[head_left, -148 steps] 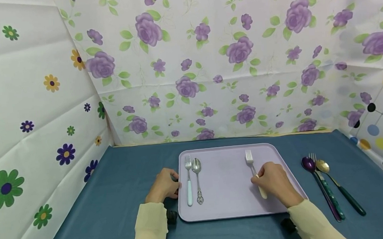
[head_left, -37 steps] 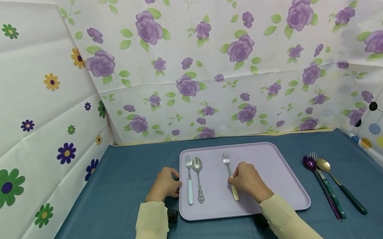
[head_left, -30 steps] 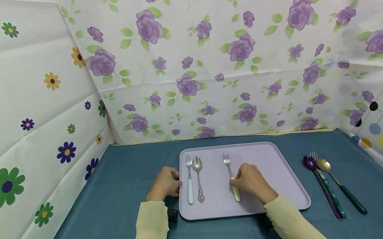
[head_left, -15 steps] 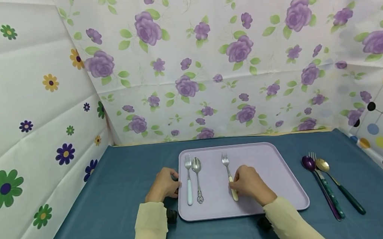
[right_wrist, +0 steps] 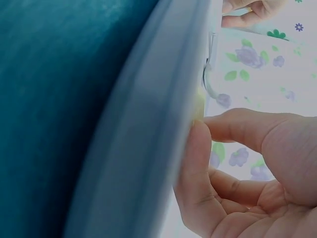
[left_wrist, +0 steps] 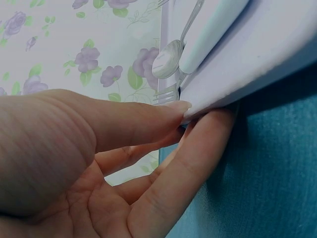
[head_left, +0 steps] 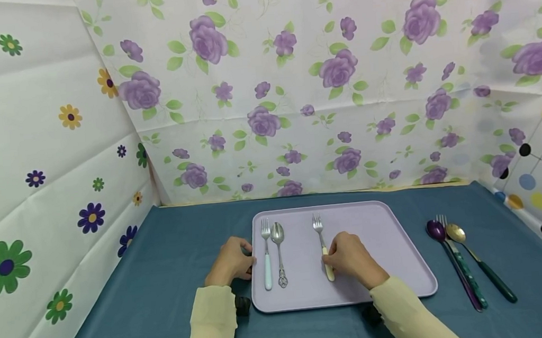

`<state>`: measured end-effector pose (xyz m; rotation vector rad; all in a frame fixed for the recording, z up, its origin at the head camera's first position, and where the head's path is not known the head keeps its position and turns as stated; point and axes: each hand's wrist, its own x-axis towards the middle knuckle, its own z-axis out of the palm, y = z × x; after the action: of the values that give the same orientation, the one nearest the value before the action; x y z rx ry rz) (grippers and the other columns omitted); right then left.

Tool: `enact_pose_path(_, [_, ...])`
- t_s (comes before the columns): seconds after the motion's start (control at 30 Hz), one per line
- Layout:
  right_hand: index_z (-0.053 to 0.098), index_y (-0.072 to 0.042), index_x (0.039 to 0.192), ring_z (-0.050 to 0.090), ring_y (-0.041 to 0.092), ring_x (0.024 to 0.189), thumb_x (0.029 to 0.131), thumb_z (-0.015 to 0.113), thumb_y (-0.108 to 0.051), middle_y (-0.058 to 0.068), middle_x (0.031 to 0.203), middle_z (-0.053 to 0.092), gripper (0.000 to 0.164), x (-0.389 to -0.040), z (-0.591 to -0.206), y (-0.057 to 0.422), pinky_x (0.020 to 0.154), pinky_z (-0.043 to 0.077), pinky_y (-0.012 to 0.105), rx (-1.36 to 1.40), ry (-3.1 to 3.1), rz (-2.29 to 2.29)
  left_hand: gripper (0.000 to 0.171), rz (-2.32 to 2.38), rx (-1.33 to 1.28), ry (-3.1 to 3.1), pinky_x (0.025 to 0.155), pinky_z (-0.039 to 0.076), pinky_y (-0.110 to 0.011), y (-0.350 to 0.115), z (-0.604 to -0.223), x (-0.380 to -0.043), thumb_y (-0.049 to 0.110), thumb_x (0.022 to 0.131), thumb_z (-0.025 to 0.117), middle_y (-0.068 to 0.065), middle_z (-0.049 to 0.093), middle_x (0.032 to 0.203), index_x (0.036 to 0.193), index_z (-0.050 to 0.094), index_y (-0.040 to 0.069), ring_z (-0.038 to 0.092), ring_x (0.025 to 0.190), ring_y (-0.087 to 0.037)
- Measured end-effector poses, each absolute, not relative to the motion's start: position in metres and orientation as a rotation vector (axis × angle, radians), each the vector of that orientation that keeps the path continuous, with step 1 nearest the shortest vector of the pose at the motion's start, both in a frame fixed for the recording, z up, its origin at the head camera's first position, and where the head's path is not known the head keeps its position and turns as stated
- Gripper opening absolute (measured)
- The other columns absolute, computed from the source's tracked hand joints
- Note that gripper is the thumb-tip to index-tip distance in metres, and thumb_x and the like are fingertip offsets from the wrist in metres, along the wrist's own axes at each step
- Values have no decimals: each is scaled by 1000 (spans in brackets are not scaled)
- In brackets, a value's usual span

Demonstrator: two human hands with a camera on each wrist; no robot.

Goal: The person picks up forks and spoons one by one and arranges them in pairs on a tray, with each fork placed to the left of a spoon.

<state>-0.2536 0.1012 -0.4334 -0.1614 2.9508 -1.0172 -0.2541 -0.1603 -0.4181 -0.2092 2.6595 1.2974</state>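
A lilac tray [head_left: 377,245] lies on the blue cloth. My left hand [head_left: 231,260] pinches its left rim; in the left wrist view the thumb is on top with fingers below the edge. My right hand [head_left: 351,256] pinches the cream handle of a fork [head_left: 322,238] over the tray's middle, tines pointing away from me. In the right wrist view, thumb and forefinger meet at the pale yellow handle end [right_wrist: 199,105], and the tray's side hides most of the fork. Along the tray's left side lie a fork with a mint handle [head_left: 267,259] and a silver spoon [head_left: 279,248].
Right of the tray, a purple spoon [head_left: 435,230], a fork with a green handle [head_left: 470,275] and a gold spoon with a green handle [head_left: 495,281] lie close together on the cloth [head_left: 134,317]. Flowered sheets [head_left: 293,82] stand behind and at both sides.
My right hand has carried the cream-handled fork leftward from the tray's right part to its middle, with only a slight shift lately. The left hand has stayed at the rim.
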Motion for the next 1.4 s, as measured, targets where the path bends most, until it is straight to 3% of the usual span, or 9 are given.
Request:
enact_pose_path(0.63, [63,-5,64,58,10,46,79,75,-10,2,57,61,20,-249,-432,101,44,50,25,-158,2922,-1050,22,1301,-217,2654,54,59,-33,-159,-418,-255,-5,85,66,-16,61,80,106,61,-4,63,62,-21])
enact_pose_path(1.17, [65,-8,57,54,12,43,84,72,-22,0,46,60,31,-243,-429,111,42,41,26,-158,2947,-1007,23,1292,-219,2659,55,59,-34,-160,-420,-256,-4,85,66,-16,61,80,107,60,-4,63,61,-20])
enact_pose_path(1.4, [65,-8,59,54,11,44,84,69,-19,-3,47,59,27,-240,-428,121,43,43,26,-149,2989,-981,22,1308,-208,2656,55,59,-34,-161,-421,-255,-4,85,66,-16,62,80,106,61,-4,63,62,-20])
